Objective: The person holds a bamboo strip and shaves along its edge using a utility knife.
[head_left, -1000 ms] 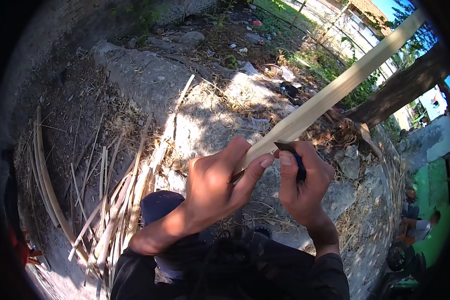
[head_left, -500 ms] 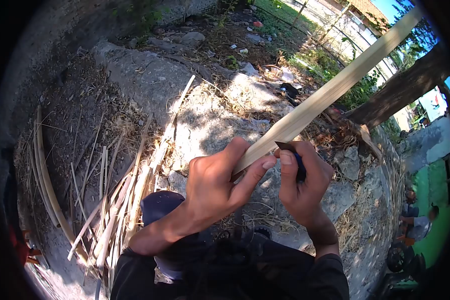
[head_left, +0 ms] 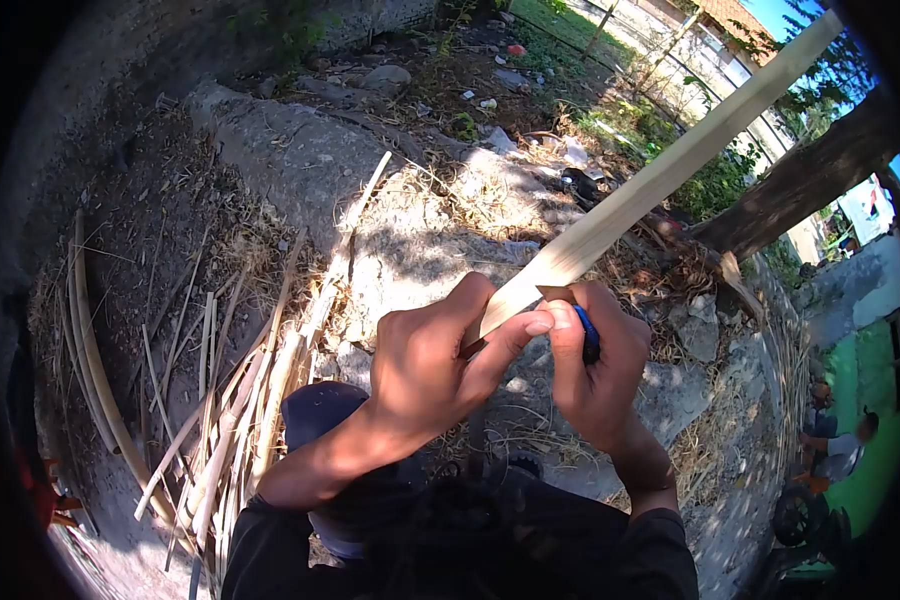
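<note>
My left hand (head_left: pixel 425 360) is closed around the near end of a long, flat, pale strip of wood or bamboo (head_left: pixel 660 180), which slants up to the far right. In my right hand (head_left: pixel 605 370) is a small knife with a blue handle (head_left: pixel 587 335), pinched between thumb and fingers. Its short dark blade (head_left: pixel 554 293) lies at the strip's right edge, just beyond my left thumb. The two thumbs meet or nearly meet there. Most of the knife's handle is hidden by my right fingers.
Several split strips (head_left: pixel 240 420) lie in a heap on the ground to the left, beside long curved pieces (head_left: pixel 92 350). A rough rock (head_left: pixel 270 140) lies ahead. A thick wooden post (head_left: pixel 805 180) leans at the right. Farther right, a person (head_left: pixel 842 455) sits near a green wall (head_left: pixel 870 375).
My right hand has shifted slightly left, bringing the blade against the strip's edge and the thumbs together. The strip has turned a little; my left hand stays nearly in place.
</note>
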`<state>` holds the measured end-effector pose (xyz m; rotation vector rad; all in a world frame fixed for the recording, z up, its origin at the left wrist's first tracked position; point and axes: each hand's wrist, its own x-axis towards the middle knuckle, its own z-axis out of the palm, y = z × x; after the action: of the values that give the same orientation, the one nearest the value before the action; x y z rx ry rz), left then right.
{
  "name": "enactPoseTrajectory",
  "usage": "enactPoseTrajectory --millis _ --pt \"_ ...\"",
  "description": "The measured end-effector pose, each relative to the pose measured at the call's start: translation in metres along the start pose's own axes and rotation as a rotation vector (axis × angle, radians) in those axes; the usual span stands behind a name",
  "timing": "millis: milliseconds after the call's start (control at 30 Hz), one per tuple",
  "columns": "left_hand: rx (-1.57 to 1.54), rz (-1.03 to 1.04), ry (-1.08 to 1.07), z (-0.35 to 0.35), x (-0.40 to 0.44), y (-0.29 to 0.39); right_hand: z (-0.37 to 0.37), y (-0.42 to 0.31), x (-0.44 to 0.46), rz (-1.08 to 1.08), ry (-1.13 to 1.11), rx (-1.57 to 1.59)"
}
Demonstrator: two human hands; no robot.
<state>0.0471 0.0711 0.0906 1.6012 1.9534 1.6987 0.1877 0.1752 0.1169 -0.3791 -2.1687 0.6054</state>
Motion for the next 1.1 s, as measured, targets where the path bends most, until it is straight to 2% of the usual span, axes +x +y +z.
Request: enactPoseTrajectory --millis 233,400,567,800,1100 --pt "-0.047 0.021 0.064 0.0025 0.0001 -0.0002 -0.0027 -0.0022 -0.0002 0.062 -0.051 0.012" --pt "-0.084 -0.004 0.032 0.005 -0.0009 -0.0035 -0.0023 -0.0008 0.0004 0.024 -0.052 0.003" --pt "-0.035 -0.016 -0.02 0.0019 -0.001 -0.0018 -0.004 -0.0023 -0.0003 0.101 -0.088 0.028" --pt "-0.041 -0.061 -0.062 0.0038 -0.0019 -0.0029 -0.0038 -0.0006 -0.0009 0.098 -0.098 0.035" --pt "-0.096 -0.027 -0.076 0.0022 -0.001 -0.002 -0.0059 -0.0004 0.0007 0.101 -0.154 0.018"
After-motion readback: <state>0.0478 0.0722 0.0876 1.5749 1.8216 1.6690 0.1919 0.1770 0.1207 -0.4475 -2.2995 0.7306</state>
